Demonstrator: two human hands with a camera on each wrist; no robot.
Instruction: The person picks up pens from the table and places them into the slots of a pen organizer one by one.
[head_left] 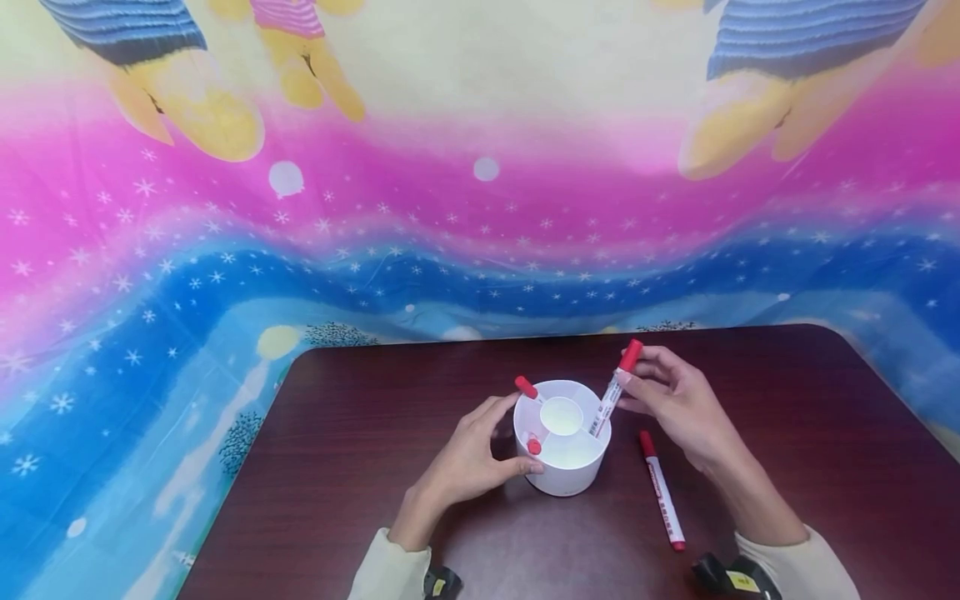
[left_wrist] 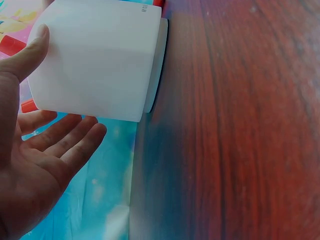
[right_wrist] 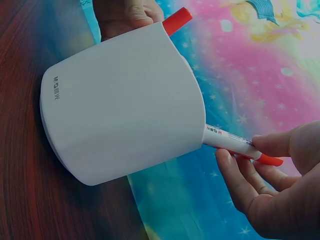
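White pen holder stands on the dark wooden table, about mid-width, nearer the front edge than the back. Left hand cups its left side: thumb pressed on the wall low at the front, fingers spread and nearly straight round the side facing the back edge; wrist view shows them loose and just off the wall, so contact there can't be told. Right hand sits at the holder's right, thumb and fingertips pinched on a red-capped marker, gripping its upper end near the cap; marker is tilted, lower end inside the holder's right-hand compartment, cap up and leaning toward the back-right corner. Other fingers of that hand curl loosely under it. 2 more red-capped markers lean in the left compartment. Another marker lies flat on the table just right of the holder, below the right hand, pointing toward the front edge.
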